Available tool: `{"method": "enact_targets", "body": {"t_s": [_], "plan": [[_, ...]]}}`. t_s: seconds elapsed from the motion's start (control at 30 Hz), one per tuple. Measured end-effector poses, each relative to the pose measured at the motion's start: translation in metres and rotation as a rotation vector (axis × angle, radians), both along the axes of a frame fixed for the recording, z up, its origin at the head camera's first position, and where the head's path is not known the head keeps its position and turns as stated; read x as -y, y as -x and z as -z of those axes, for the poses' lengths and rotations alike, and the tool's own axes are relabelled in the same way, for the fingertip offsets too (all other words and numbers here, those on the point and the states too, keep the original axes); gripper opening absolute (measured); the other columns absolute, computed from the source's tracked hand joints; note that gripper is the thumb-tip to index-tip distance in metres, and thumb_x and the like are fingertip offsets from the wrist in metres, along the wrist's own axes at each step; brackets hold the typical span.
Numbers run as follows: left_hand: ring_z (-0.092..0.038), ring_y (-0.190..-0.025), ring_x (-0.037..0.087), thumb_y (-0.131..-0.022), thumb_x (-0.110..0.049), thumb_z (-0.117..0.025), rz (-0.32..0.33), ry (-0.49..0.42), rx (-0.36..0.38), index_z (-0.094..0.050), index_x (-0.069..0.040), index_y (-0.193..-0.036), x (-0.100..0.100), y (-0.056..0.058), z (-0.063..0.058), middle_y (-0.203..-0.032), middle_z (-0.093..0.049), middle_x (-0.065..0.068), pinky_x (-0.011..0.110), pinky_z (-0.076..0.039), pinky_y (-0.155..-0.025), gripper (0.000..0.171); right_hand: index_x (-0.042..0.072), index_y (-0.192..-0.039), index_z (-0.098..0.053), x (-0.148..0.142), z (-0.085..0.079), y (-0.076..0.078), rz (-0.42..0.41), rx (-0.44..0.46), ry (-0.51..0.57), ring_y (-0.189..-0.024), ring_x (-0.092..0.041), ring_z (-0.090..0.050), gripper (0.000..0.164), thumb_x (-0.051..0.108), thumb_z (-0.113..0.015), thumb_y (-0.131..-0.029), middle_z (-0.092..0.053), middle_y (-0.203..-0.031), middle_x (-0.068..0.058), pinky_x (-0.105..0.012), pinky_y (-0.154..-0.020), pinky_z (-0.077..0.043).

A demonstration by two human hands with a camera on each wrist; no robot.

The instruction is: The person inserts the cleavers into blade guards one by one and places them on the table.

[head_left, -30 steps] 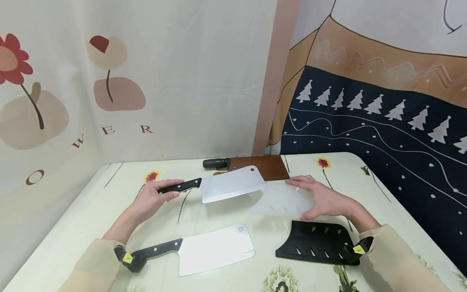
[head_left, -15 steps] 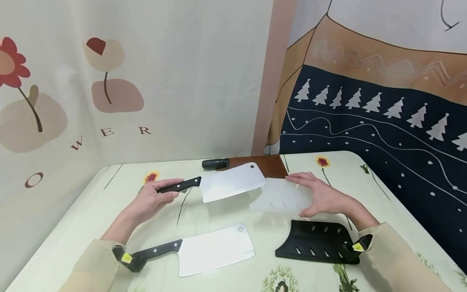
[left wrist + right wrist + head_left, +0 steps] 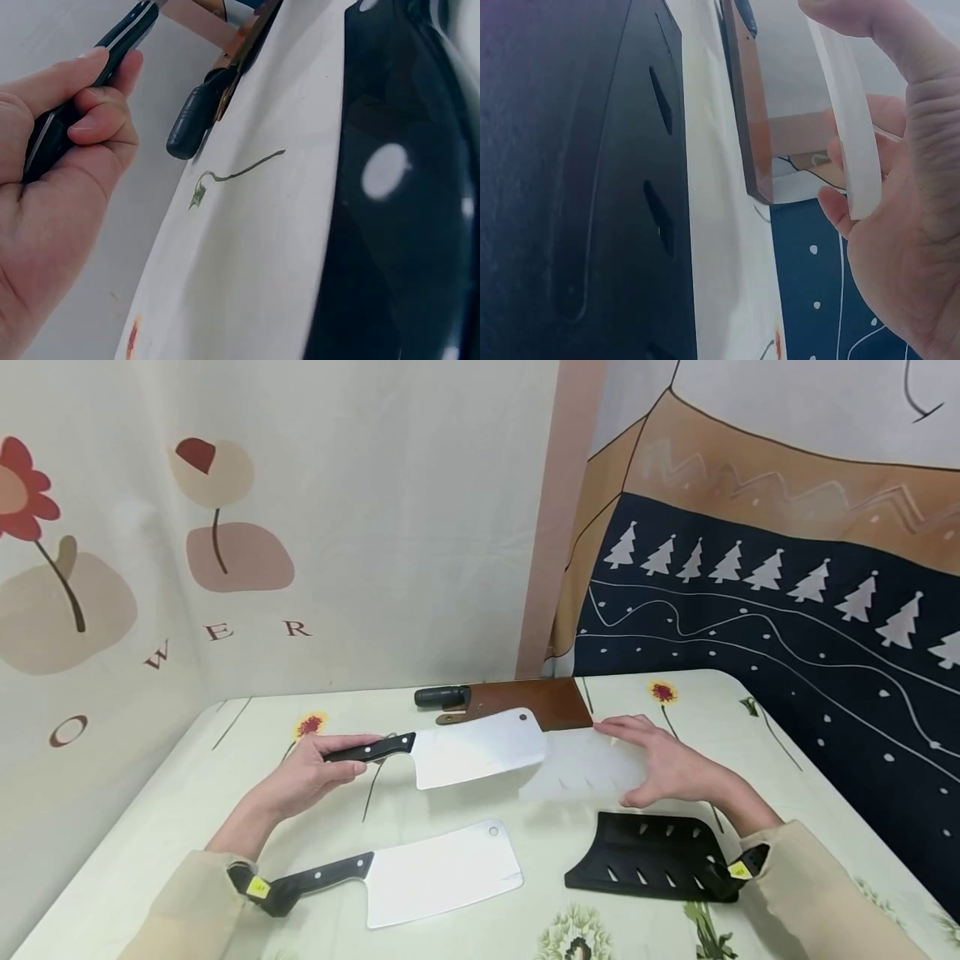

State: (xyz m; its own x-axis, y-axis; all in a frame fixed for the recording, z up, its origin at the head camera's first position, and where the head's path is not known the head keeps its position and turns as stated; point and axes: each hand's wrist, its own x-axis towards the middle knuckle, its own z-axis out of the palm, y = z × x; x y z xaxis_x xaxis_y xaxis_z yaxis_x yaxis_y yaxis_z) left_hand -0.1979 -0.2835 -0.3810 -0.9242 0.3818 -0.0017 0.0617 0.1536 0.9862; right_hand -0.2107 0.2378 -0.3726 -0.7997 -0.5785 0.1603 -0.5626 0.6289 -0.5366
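My left hand (image 3: 306,774) grips the black riveted handle of a cleaver (image 3: 480,748), whose broad blade points right, raised over the table. Facing it, my right hand (image 3: 670,767) holds a translucent white blade guard (image 3: 581,765) by its edges, thumb at the near side and fingers at the far side. The blade's front end overlaps the guard's left end in the head view. In the right wrist view the guard (image 3: 849,120) sits edge-on between thumb and fingers. The left wrist view shows fingers wrapped around the handle (image 3: 56,139); the blade is mostly out of frame there.
A second cleaver (image 3: 442,874) lies in front, handle to the left. Right of it rests a black slotted blade guard (image 3: 652,855), below my right wrist. At the table's back edge lies a black-handled knife (image 3: 441,697) in a brown sheath (image 3: 525,703). Printed cloths hang behind.
The held cleaver's blade has dipped slightly, uncovering more of the brown sheath behind it. My right hand with the white guard has shifted a touch to the right. The things on the table stay put.
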Motion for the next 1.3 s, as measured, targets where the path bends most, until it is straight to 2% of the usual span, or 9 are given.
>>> {"method": "enact_targets", "body": {"t_s": [0.13, 0.23, 0.37, 0.6, 0.77, 0.83, 1.07, 1.3], "plan": [[-0.064, -0.11, 0.018, -0.093, 0.005, -0.068, 0.054, 0.024, 0.035, -0.061, 0.005, -0.138, 0.002, -0.001, 0.001, -0.141, -0.056, 0.021, 0.027, -0.052, -0.089, 0.045, 0.005, -0.146, -0.055, -0.004, 0.002, 0.0, 0.012, 0.004, 0.015, -0.134, -0.039, -0.04, 0.093, 0.021, -0.089, -0.061, -0.047, -0.149, -0.019, -0.063, -0.097, -0.042], [-0.064, -0.114, 0.018, -0.093, 0.003, -0.068, 0.085, 0.048, 0.037, -0.06, 0.006, -0.138, 0.003, 0.0, 0.001, -0.147, -0.051, 0.027, 0.027, -0.052, -0.091, 0.046, 0.005, -0.147, -0.055, -0.005, 0.004, 0.001, 0.005, 0.011, 0.031, -0.134, -0.039, -0.04, 0.093, 0.02, -0.089, -0.062, -0.047, -0.149, -0.019, -0.063, -0.097, -0.042], [-0.062, -0.113, 0.016, -0.094, 0.003, -0.068, 0.118, 0.051, 0.049, -0.06, 0.006, -0.138, 0.006, 0.0, 0.0, -0.144, -0.054, 0.023, 0.028, -0.051, -0.09, 0.045, 0.006, -0.147, -0.055, -0.005, 0.005, 0.001, -0.017, 0.011, 0.031, -0.133, -0.037, -0.041, 0.093, 0.021, -0.09, -0.062, -0.048, -0.149, -0.018, -0.062, -0.097, -0.042], [-0.059, -0.104, 0.016, -0.093, 0.003, -0.069, 0.173, 0.034, 0.054, -0.071, -0.009, -0.132, 0.012, 0.003, -0.001, -0.132, -0.062, 0.01, 0.026, -0.052, -0.084, 0.041, 0.007, -0.146, -0.057, -0.002, 0.003, -0.002, -0.038, 0.014, 0.026, -0.13, -0.033, -0.043, 0.093, 0.023, -0.09, -0.06, -0.05, -0.147, -0.014, -0.056, -0.094, -0.044], [-0.058, -0.103, 0.014, -0.093, 0.006, -0.066, 0.236, -0.009, 0.054, -0.073, -0.011, -0.129, 0.01, 0.005, -0.001, -0.126, -0.066, 0.008, 0.025, -0.051, -0.083, 0.04, 0.008, -0.145, -0.057, 0.006, -0.003, -0.005, -0.058, 0.041, 0.0, -0.13, -0.034, -0.045, 0.093, 0.027, -0.089, -0.06, -0.05, -0.147, -0.012, -0.057, -0.095, -0.046], [-0.058, -0.103, 0.015, -0.094, 0.006, -0.066, 0.236, -0.011, 0.054, -0.073, -0.011, -0.129, 0.008, 0.004, -0.001, -0.126, -0.065, 0.009, 0.025, -0.051, -0.083, 0.04, 0.009, -0.145, -0.058, 0.008, -0.005, -0.006, -0.06, 0.038, -0.009, -0.13, -0.034, -0.045, 0.092, 0.028, -0.089, -0.061, -0.05, -0.146, -0.011, -0.058, -0.095, -0.046], [-0.06, -0.106, 0.015, -0.094, 0.004, -0.067, 0.175, 0.02, 0.027, -0.07, -0.004, -0.131, 0.003, 0.004, -0.005, -0.131, -0.061, 0.014, 0.028, -0.053, -0.086, 0.038, 0.007, -0.145, -0.057, 0.01, -0.01, -0.005, -0.049, 0.042, -0.01, -0.131, -0.035, -0.044, 0.092, 0.025, -0.089, -0.061, -0.049, -0.147, -0.014, -0.06, -0.096, -0.045], [-0.061, -0.111, 0.014, -0.094, 0.006, -0.065, 0.122, 0.052, 0.023, -0.065, 0.004, -0.134, -0.002, 0.002, -0.002, -0.138, -0.059, 0.019, 0.027, -0.051, -0.087, 0.04, 0.007, -0.145, -0.057, 0.011, -0.012, -0.002, -0.055, 0.034, -0.004, -0.131, -0.035, -0.043, 0.092, 0.024, -0.09, -0.061, -0.049, -0.147, -0.015, -0.061, -0.096, -0.045]]}}
